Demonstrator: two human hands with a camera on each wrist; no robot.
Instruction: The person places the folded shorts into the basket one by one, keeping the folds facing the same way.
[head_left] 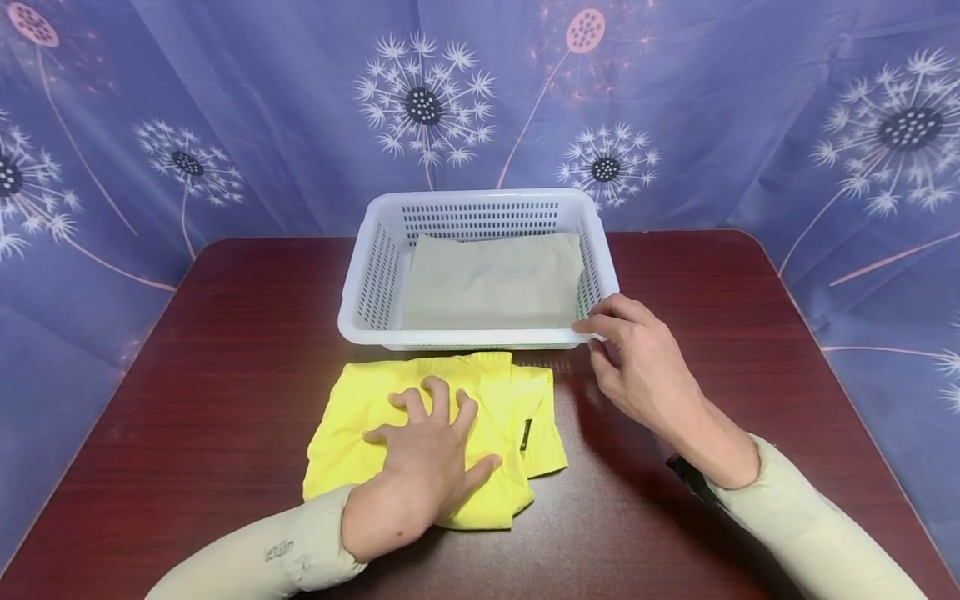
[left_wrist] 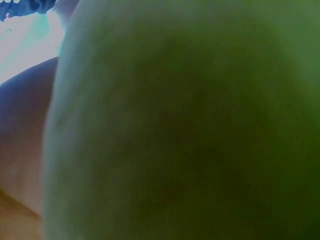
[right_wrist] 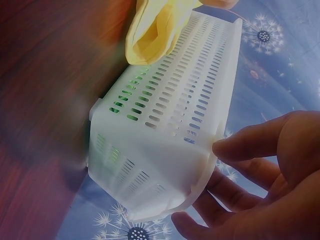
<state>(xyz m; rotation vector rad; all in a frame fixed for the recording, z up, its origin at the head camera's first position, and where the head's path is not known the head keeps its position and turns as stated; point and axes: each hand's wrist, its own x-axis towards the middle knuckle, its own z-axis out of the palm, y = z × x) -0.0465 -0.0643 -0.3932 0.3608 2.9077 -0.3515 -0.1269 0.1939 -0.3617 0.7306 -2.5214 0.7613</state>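
A folded yellow garment (head_left: 480,396) with a small dark tag lies on the table just in front of a white plastic basket (head_left: 480,337). My left hand (head_left: 427,454) rests on top of it, fingers spread and slightly bent. With thumb and fingers, my right hand (head_left: 637,358) pinches the basket's rim at its near right corner. The right wrist view shows the thumb on one side of the rim (right_wrist: 212,160) and fingers on the other. Inside the basket lies a folded grey-beige cloth (head_left: 495,283). A blurred greenish surface fills most of the left wrist view.
The dark red-brown wooden table (head_left: 247,333) has rounded far corners. Behind it and along both sides hangs a blue-purple curtain (head_left: 285,100) with dandelion prints. The basket stands near the table's far edge.
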